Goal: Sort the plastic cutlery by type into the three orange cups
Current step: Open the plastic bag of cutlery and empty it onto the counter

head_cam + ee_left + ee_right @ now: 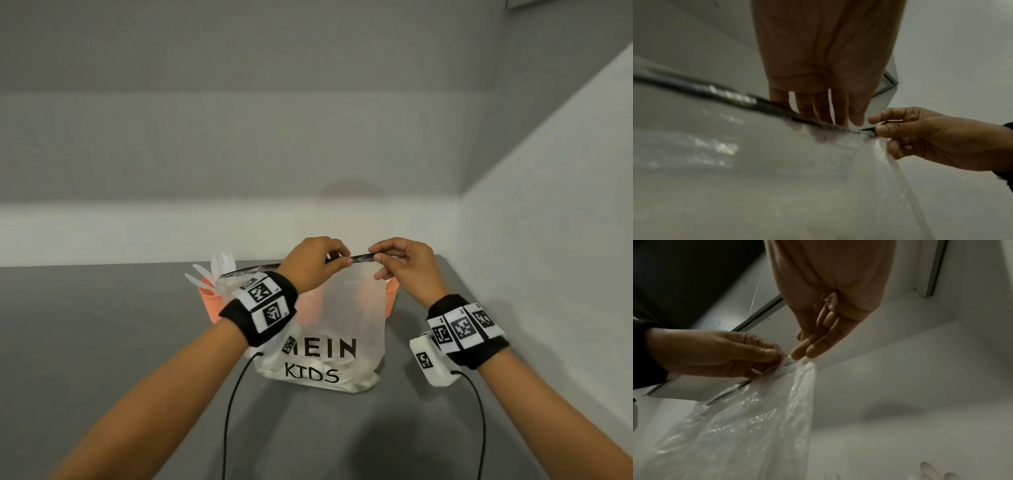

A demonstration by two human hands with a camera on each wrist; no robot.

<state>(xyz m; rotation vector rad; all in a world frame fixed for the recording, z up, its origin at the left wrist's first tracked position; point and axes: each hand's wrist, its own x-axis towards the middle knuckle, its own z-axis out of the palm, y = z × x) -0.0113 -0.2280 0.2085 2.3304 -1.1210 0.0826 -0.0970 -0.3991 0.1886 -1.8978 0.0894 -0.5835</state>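
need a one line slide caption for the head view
Both hands, left hand and right hand, pinch the dark zip strip of a frosted bag standing before orange cups.

A frosted plastic bag [329,329] standing on the counter [102,342] hides most of the orange cups [210,305] behind it; only slivers show at either side, so their number cannot be told. White cutlery [212,270] pokes above the left cup, its types unclear. The first letters of the bag's print sit behind the left wrist. The left wrist view blurs the bag's dark top strip [731,97].
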